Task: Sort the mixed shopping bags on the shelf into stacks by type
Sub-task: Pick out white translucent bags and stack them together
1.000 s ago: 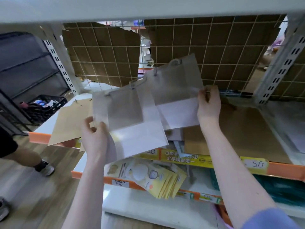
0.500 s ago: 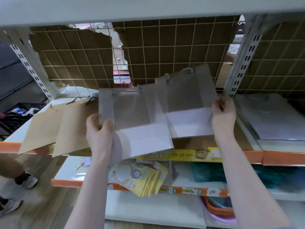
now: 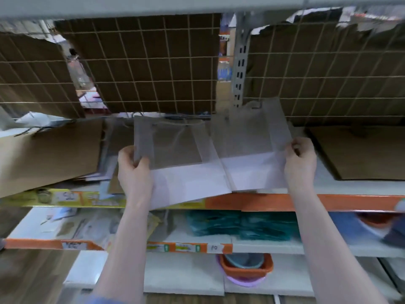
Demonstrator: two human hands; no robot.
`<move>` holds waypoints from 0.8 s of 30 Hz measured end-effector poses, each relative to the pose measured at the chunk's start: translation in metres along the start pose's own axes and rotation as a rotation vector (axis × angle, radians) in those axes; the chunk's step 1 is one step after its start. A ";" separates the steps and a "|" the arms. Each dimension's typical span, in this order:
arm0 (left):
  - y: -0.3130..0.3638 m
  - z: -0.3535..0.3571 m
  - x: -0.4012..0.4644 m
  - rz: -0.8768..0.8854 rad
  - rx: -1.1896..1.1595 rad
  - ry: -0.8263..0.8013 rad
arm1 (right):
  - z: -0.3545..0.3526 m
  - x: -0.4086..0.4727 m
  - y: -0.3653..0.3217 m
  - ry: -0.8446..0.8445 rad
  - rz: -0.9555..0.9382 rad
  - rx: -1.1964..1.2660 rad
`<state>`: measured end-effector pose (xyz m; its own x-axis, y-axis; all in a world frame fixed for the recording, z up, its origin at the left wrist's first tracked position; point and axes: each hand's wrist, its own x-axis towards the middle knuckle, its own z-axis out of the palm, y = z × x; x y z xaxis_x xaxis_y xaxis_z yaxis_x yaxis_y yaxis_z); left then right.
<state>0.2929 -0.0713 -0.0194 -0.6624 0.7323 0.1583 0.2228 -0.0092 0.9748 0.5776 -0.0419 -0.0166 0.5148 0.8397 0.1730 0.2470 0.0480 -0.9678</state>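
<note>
Two translucent plastic bags are held side by side just above the shelf's front edge. My left hand (image 3: 134, 170) grips the left translucent bag (image 3: 175, 154) at its left edge. My right hand (image 3: 300, 162) pinches the right translucent bag (image 3: 252, 145) at its right edge. The left bag overlaps the right one in the middle. Brown paper bags (image 3: 48, 154) lie flat on the shelf to the left. Another brown paper bag (image 3: 361, 152) lies flat on the section to the right.
A wire grid backed with cardboard (image 3: 153, 62) closes the rear of the shelf. A grey upright post (image 3: 240, 69) divides two sections. The orange shelf edge (image 3: 328, 202) runs below the bags. Lower shelves hold teal items (image 3: 241, 227) and an orange basin (image 3: 247, 268).
The view has swung to the right and both hands have carried the two translucent bags rightward and lower, close over the shelf near the post. The right section's paper bag has come into view.
</note>
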 end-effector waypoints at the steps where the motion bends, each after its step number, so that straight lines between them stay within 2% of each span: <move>1: 0.002 0.010 -0.010 -0.003 0.012 0.006 | -0.014 0.008 0.005 -0.004 0.006 -0.004; 6: 0.014 0.043 -0.044 -0.001 0.050 0.020 | -0.060 0.042 0.026 -0.007 0.051 -0.007; 11: 0.022 0.066 -0.046 0.008 0.060 0.017 | -0.068 0.066 0.043 0.004 0.127 -0.008; 16: 0.025 0.088 -0.035 -0.008 -0.005 -0.004 | -0.061 0.087 0.056 0.007 0.227 -0.118; 24: 0.025 0.119 -0.016 -0.025 0.021 -0.022 | -0.043 0.105 0.069 -0.133 0.248 -0.391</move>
<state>0.3944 -0.0017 -0.0163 -0.6519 0.7471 0.1299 0.2215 0.0237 0.9749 0.6843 0.0265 -0.0576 0.4936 0.8635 -0.1037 0.4338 -0.3479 -0.8311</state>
